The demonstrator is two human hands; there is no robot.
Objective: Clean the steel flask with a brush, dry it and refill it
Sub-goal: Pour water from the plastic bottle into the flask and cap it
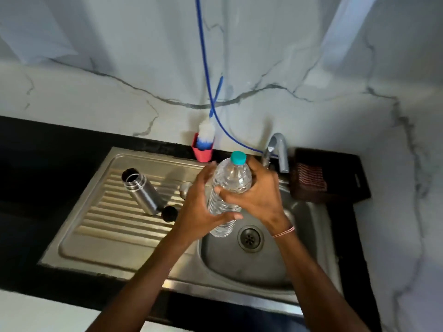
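Steel covers most of the head view: a sink with a ribbed drainboard and a round drain (250,237) in its basin. Just above and left of the drain, both hands hold a clear plastic bottle (227,188) with a teal cap (238,157) screwed on, tilted so that the cap points away from the person. The left hand (199,209) cups the bottle's lower body, with the thumb laid across the front. The right hand (256,197) grips the upper body, its fingers curled round it, and a thread band (284,231) circles that wrist.

Well to the left of the drain, the steel flask (140,191) stands on the drainboard with its mouth open. Its black cap (169,213) lies just beside its base, on the side nearer the drain. Beyond the drain, at the back edge, a white and blue brush (206,136) stands in a red holder (202,153). The tap (279,149) rises behind and right of the drain, with a brown basket (311,180) further right. A blue hose (203,56) hangs down the marble wall to the tap.
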